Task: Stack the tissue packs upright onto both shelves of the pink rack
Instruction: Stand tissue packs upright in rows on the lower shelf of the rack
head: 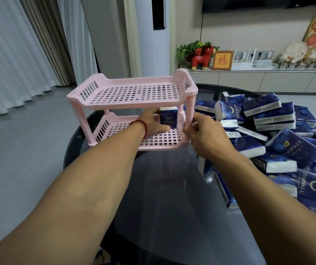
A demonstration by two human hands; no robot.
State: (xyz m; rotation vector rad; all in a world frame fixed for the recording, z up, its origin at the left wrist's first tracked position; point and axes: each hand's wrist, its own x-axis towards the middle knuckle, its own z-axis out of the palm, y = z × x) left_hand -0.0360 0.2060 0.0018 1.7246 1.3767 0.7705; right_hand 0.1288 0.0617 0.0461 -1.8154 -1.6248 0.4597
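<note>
Left hand (154, 122) reaches into pink rack (132, 93) lower shelf, fingers around one upright tissue pack (169, 117) at its right end, setting it. Right hand (204, 131) seems to pinch the front-right post, probably steadying. Loose pile of packs (279, 134) lies right.

Pink rack (134, 92), centre of the frame: moulded plastic with a smooth, faintly satin finish, both shelves pierced in a grid. Tissue packs (279, 131), right side: thin glossy film wrappers printed dark blue, with soft white paper showing at the ends; one such pack (169, 119) stands on the lower shelf. Table (162, 188), lower centre: dark, smooth glass top, highly glossy, with pale reflections. Curtains (9, 54), upper left: matt cloth hanging in folds. Floor (28, 140), left: matt grey surface. Horse figure (203, 56), upper right: glossy red finish.
</note>
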